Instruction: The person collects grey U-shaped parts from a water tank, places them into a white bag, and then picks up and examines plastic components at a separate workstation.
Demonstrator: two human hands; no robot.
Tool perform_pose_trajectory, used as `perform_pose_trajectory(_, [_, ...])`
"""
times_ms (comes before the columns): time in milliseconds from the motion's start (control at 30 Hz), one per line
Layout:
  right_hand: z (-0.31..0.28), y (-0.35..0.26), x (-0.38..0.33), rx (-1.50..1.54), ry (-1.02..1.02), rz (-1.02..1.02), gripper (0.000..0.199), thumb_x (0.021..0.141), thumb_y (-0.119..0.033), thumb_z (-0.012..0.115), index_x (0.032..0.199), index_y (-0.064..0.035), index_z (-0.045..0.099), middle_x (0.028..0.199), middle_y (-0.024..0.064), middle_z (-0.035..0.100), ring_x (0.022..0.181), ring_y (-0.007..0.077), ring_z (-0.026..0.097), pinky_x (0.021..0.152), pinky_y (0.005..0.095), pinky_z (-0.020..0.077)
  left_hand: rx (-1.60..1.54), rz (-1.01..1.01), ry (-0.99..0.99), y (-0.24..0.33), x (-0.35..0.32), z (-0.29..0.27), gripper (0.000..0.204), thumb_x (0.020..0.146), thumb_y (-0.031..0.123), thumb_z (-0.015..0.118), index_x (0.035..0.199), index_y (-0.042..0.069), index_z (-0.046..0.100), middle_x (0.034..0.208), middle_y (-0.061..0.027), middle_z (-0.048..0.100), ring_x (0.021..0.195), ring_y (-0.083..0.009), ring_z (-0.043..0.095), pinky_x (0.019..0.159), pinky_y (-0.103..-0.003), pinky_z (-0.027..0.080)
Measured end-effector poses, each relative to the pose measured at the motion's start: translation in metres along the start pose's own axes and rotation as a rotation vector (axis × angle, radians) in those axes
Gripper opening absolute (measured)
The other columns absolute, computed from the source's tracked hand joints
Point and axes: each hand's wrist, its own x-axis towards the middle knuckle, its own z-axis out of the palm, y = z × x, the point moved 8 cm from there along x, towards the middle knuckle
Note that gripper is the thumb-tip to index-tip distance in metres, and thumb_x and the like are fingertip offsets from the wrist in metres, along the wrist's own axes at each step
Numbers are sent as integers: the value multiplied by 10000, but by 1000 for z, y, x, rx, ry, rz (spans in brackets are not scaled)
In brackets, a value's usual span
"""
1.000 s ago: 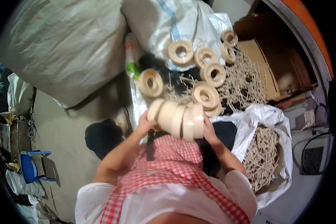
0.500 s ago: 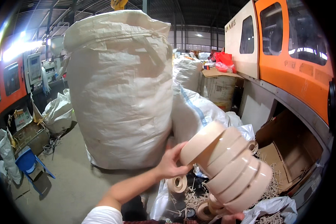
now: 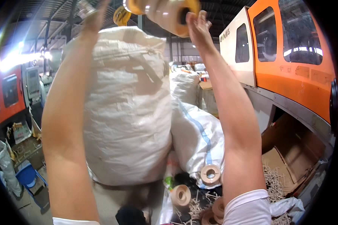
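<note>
Both my arms reach up high over the large white woven bulk bag (image 3: 125, 112). A stack of beige round plastic parts (image 3: 163, 17) is in the air above the bag's top, blurred and partly cut off by the upper edge. My right hand (image 3: 199, 28) is at the stack's right end with its fingers stretched and apart; whether it still touches the stack is unclear. My left hand (image 3: 95, 11) is smeared at the top edge, apart from the stack's left end, so its fingers do not show clearly. Beside it is a small, blurred, pale thing (image 3: 86, 8).
More beige round parts with central holes (image 3: 181, 195) lie low in front, one on a white sack with a blue stripe (image 3: 199, 138). Thin beige plastic scraps (image 3: 276, 180) lie by an open cardboard box (image 3: 293, 161). An orange machine (image 3: 300, 75) stands right, a blue stool (image 3: 28, 174) left.
The stack has gone from low right up above the bulk bag. Both arms have swung up, and the right hand has moved from under the stack to its right end.
</note>
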Motion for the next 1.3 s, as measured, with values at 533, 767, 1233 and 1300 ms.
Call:
perform_pose_trajectory(533, [-217, 135, -660, -524, -1418, 816, 503, 646, -319, 725, 1054, -53, 599, 963, 163, 622, 887, 326, 593, 797, 394, 465, -52, -572, -1229, -247, -449, 148, 538, 798, 224, 673, 1242, -1, 469, 1192, -122, 544, 1092, -198, 508, 917, -328, 419])
perform_pose_trajectory(767, [-268, 66, -734, -1009, -1346, 965, 791, 664, -245, 703, 1339, -131, 307, 1326, 216, 345, 1090, 424, 436, 942, 471, 339, -532, -991, -996, -318, -621, 200, 414, 812, 160, 643, 1150, -50, 531, 1051, -100, 610, 940, -135, 572, 829, -264, 451])
perform_pose_trajectory(1233, [-159, 35, -657, -436, -709, 886, 338, 785, -180, 623, 1065, -2, 559, 1061, 188, 566, 1014, 277, 523, 888, 363, 405, -919, -1393, -608, -283, -671, 261, 495, 782, 83, 648, 1214, 57, 409, 1040, -46, 568, 901, -127, 568, 804, -280, 471])
perform_pose_trajectory(1300, [-179, 50, -682, -169, -227, 1390, 303, 796, -106, 569, 1086, -19, 563, 1061, 193, 566, 976, 310, 536, 858, 379, 426, -916, -1347, -454, -299, -644, 250, 470, 765, 72, 652, 1178, 40, 432, 1018, -58, 573, 869, -130, 579, 769, -273, 483])
